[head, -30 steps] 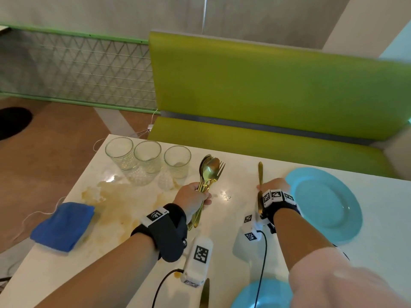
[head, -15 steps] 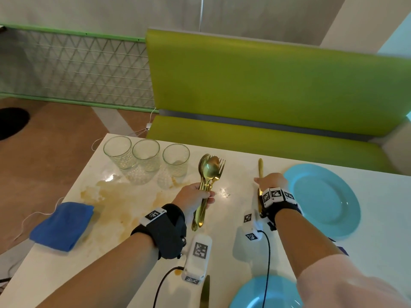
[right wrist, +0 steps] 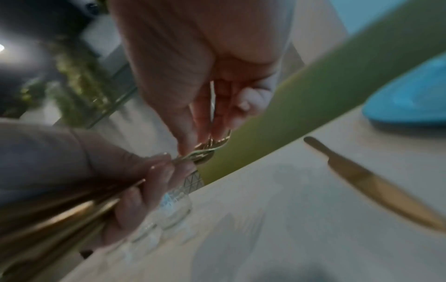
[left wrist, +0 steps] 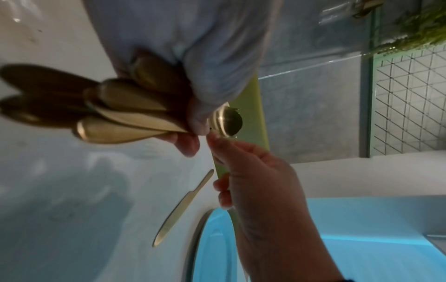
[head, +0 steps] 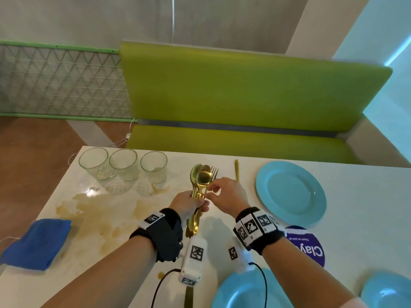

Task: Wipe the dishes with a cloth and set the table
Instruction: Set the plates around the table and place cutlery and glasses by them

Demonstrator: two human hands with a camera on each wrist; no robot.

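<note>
My left hand point(head: 195, 204) grips a bundle of gold spoons and forks point(head: 201, 177) upright above the white table point(head: 355, 218); their handles point(left wrist: 125, 114) stick out below the fist. My right hand point(head: 211, 190) is up against the bundle, its thumb and fingers point(right wrist: 212, 122) pinching the neck of a fork at the bundle's right side. A gold knife point(head: 237, 170) lies flat on the table left of a blue plate point(head: 289, 194). The blue cloth point(head: 37, 243) lies at the table's left edge.
Three empty glasses point(head: 123, 163) stand at the far left of the table, by brownish stains point(head: 100, 210). Two more blue plates point(head: 249, 292) and a purple disc point(head: 309, 247) are near me. Another gold knife point(head: 189, 296) lies by the front edge. A green bench point(head: 244, 147) stands behind.
My right hand has left the knife on the table and moved left to the bundle, where it now pinches a fork. The left hand has held the bundle nearly still.
</note>
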